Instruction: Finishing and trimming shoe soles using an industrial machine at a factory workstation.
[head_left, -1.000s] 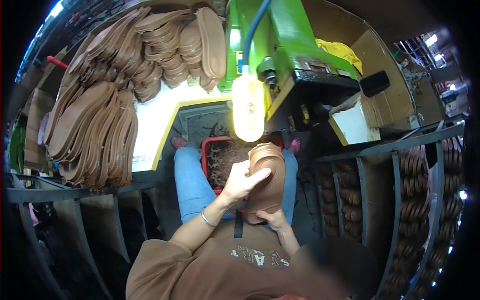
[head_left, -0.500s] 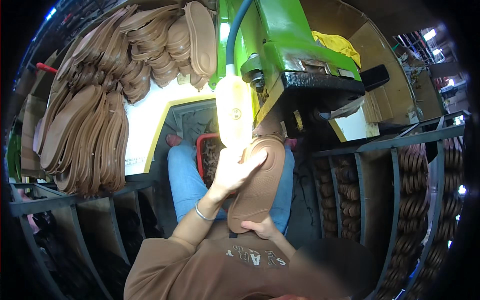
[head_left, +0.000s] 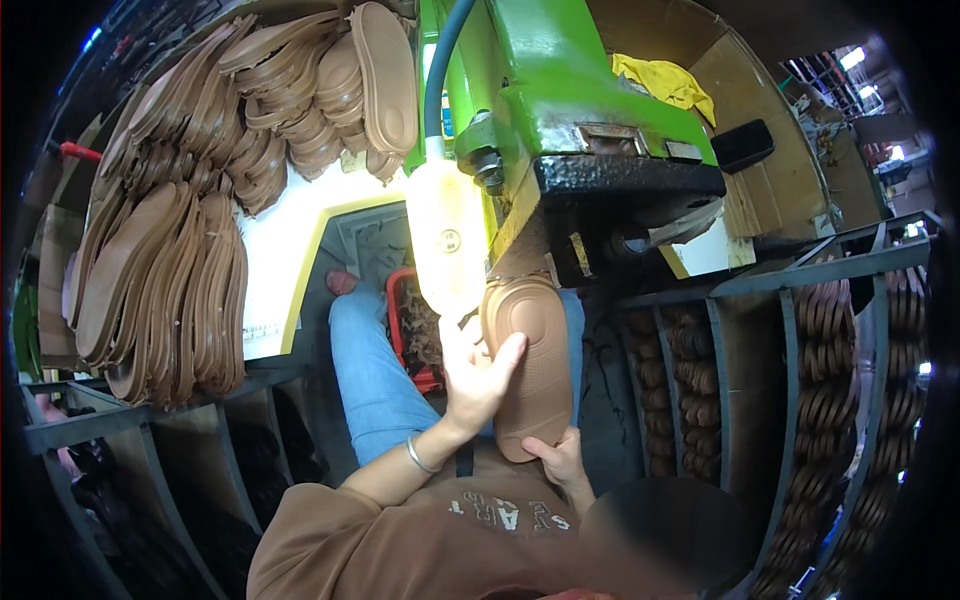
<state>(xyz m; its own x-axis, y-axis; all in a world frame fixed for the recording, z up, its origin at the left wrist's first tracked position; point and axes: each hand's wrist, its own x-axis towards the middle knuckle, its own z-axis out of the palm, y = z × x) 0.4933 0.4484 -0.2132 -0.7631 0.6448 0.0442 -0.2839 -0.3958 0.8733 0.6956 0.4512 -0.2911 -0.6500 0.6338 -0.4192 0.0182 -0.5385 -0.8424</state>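
A brown shoe sole [head_left: 535, 385] with a raised oval at its far end is held lengthwise in front of me. Its far edge is at the lower part of a green machine [head_left: 570, 95], where I cannot tell if they touch. My left hand [head_left: 474, 385] grips the sole's left side, thumb lying on the top face and the other fingers along the edge. At the near end my right hand [head_left: 560, 460] pinches the sole, its thumb on top and its fingers partly hidden underneath. A bright lamp [head_left: 447, 240] hangs just beyond my left hand.
Stacks of brown soles [head_left: 165, 290] cover the white table [head_left: 272, 280] on the left. Below the machine stands a red bin [head_left: 398, 340] with brown scraps. Metal racks [head_left: 790, 400] flank me, the right one holding soles. A yellow cloth [head_left: 665, 85] lies in a cardboard box at back right.
The sole has turned more upright and shifted slightly right at its near end. My left hand has slid back from its top face to its left edge; my right hand still holds the near end.
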